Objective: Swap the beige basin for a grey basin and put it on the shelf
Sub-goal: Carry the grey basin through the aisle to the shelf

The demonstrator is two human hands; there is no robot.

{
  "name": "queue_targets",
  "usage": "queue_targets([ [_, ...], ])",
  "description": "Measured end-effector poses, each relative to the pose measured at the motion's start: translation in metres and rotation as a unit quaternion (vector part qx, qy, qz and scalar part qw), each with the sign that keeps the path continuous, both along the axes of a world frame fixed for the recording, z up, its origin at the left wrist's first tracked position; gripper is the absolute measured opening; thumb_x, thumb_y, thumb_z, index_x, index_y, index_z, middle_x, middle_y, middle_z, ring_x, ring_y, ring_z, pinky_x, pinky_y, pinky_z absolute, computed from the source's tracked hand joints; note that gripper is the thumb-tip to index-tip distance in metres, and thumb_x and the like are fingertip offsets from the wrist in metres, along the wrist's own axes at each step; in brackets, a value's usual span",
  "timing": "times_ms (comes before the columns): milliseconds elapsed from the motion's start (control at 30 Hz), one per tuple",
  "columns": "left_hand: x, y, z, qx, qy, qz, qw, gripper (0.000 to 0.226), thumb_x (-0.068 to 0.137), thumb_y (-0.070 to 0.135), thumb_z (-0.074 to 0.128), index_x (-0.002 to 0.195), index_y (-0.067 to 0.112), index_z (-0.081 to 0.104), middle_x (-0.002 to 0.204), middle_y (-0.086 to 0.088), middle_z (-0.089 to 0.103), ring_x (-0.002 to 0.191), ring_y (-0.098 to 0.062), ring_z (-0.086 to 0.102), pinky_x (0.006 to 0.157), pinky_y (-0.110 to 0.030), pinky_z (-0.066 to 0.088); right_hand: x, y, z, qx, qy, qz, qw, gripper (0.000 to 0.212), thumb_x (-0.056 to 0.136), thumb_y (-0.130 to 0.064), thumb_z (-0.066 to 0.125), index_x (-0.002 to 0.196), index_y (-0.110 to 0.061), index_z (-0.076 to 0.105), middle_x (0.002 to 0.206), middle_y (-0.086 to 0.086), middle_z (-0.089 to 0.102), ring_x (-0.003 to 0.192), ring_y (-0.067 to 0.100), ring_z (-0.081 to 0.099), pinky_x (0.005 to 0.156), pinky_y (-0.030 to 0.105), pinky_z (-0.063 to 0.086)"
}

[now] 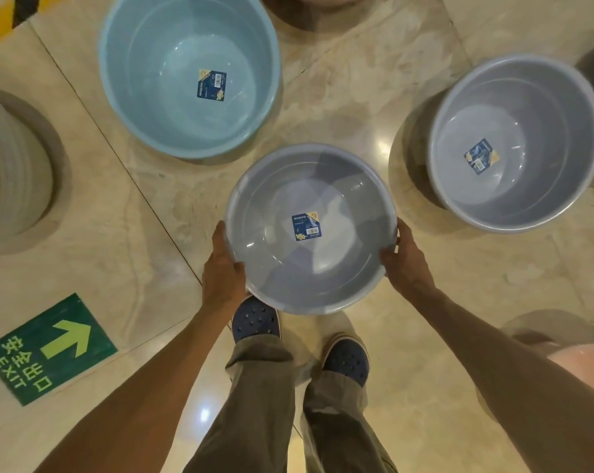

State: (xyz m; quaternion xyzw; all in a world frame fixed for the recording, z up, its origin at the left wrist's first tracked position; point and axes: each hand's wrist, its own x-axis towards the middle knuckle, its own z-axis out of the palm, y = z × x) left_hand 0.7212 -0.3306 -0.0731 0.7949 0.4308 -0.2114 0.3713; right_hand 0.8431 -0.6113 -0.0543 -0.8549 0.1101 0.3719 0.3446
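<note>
Standing over a pale, glossy marble-tiled floor [425, 336], the person — olive trousers, blue perforated clogs [254, 320] — carries a round grey plastic basin [310, 230] level in front of the body, above the feet and clear of the floor. The left hand [222, 264] takes the rim on one side, thumb hooked over the edge and fingers hidden beneath; the right hand [406, 264] does the same on the opposite side. Both grips are closed round the rim, firmly enough to bear the basin between them. A blue label sits at the middle of its bottom.

By that, the grey basin seems already picked — the first half of the swap looks done. No shelf shows, so the placing is left, and whether the beige one has been removed cannot be told.

Farther off on the floor stand a second grey plastic basin [513, 145] to the right, on what may be a stack, and a larger light-blue plastic basin [189, 73] ahead to the left. A stack of beige basins [12, 172] sits at the left edge, a green exit sign [50, 349] lies nearer, and a pink rim [582, 363] shows low right.
</note>
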Motion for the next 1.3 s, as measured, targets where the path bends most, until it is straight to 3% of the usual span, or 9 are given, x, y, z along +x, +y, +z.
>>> queue_targets([
  [100,-0.002,0.009,0.007,-0.032,0.001,0.016,0.999,0.089,0.098,-0.001,0.062,0.164,0.034,0.014,0.142,-0.01,0.062,0.124,-0.034,0.065,0.1,-0.055,0.057,0.002,0.004,0.001,-0.017,0.01,-0.015,1.0,0.053,0.106,-0.022,0.054,0.156,-0.021,0.038,0.128,0.0,0.061,0.107,0.031,0.065,0.093,0.055,0.06],
  [233,-0.003,0.023,0.038,-0.056,-0.01,0.017,0.998,0.087,0.099,0.002,0.063,0.164,0.034,0.015,0.148,-0.007,0.057,0.132,-0.03,0.06,0.104,-0.055,0.055,0.008,0.009,0.023,-0.016,0.022,0.005,1.0,0.055,0.105,-0.02,0.056,0.156,-0.031,0.037,0.128,-0.002,0.063,0.111,0.034,0.067,0.089,0.061,0.06],
  [467,0.007,0.066,0.116,-0.038,-0.058,0.051,0.996,0.082,0.101,0.008,0.061,0.163,0.038,0.017,0.154,-0.002,0.051,0.136,-0.024,0.056,0.106,-0.054,0.051,0.039,0.061,0.093,0.016,0.006,0.029,0.999,0.054,0.103,-0.021,0.059,0.149,-0.042,0.042,0.121,-0.01,0.065,0.112,0.029,0.067,0.089,0.058,0.061],
  [600,0.028,0.103,0.152,-0.037,-0.072,0.073,0.994,0.079,0.102,0.009,0.06,0.163,0.04,0.019,0.148,-0.002,0.056,0.133,-0.025,0.057,0.105,-0.052,0.053,0.066,0.101,0.132,0.062,-0.02,0.029,0.997,0.052,0.102,-0.021,0.066,0.144,-0.044,0.045,0.113,-0.02,0.063,0.102,0.016,0.069,0.086,0.056,0.062],
  [800,0.072,0.159,0.175,-0.034,-0.099,0.089,0.991,0.075,0.104,0.022,0.06,0.164,0.039,0.018,0.157,0.0,0.05,0.142,-0.027,0.051,0.113,-0.055,0.048,0.117,0.152,0.138,0.117,-0.025,0.036,0.992,0.065,0.093,-0.046,0.069,0.151,-0.044,0.041,0.12,-0.017,0.067,0.105,0.026,0.071,0.086,0.061,0.06],
  [933,0.112,0.19,0.17,-0.017,-0.074,0.116,0.99,0.082,0.101,0.003,0.057,0.164,0.036,0.017,0.15,-0.009,0.055,0.135,-0.031,0.056,0.108,-0.057,0.051,0.155,0.19,0.137,0.155,0.007,0.009,0.988,0.06,0.099,-0.032,0.069,0.152,-0.041,0.043,0.119,-0.018,0.067,0.105,0.023,0.073,0.078,0.048,0.066],
  [1133,0.157,0.231,0.137,0.011,-0.056,0.114,0.992,0.082,0.101,0.004,0.057,0.165,0.036,0.016,0.151,-0.008,0.056,0.132,-0.033,0.059,0.103,-0.058,0.055,0.211,0.226,0.095,0.137,0.023,0.02,0.99,0.059,0.102,-0.025,0.066,0.152,-0.046,0.042,0.118,-0.014,0.067,0.103,0.025,0.073,0.087,0.056,0.063],
  [1233,0.18,0.239,0.131,0.038,-0.063,0.083,0.994,0.078,0.1,-0.002,0.054,0.165,0.024,0.02,0.133,-0.002,0.065,0.103,-0.025,0.066,0.096,-0.046,0.059,0.23,0.242,0.088,0.121,0.008,0.051,0.991,0.06,0.103,-0.027,0.063,0.156,-0.038,0.039,0.114,-0.019,0.064,0.103,0.023,0.073,0.08,0.043,0.067],
  [1300,0.196,0.245,0.119,0.05,-0.067,0.077,0.994,0.072,0.102,0.002,0.055,0.163,0.025,0.024,0.121,0.007,0.06,0.097,-0.016,0.061,0.097,-0.042,0.058,0.244,0.247,0.075,0.12,0.025,0.044,0.992,0.063,0.101,-0.028,0.067,0.157,-0.034,0.039,0.116,-0.014,0.065,0.104,0.026,0.072,0.08,0.047,0.066],
])
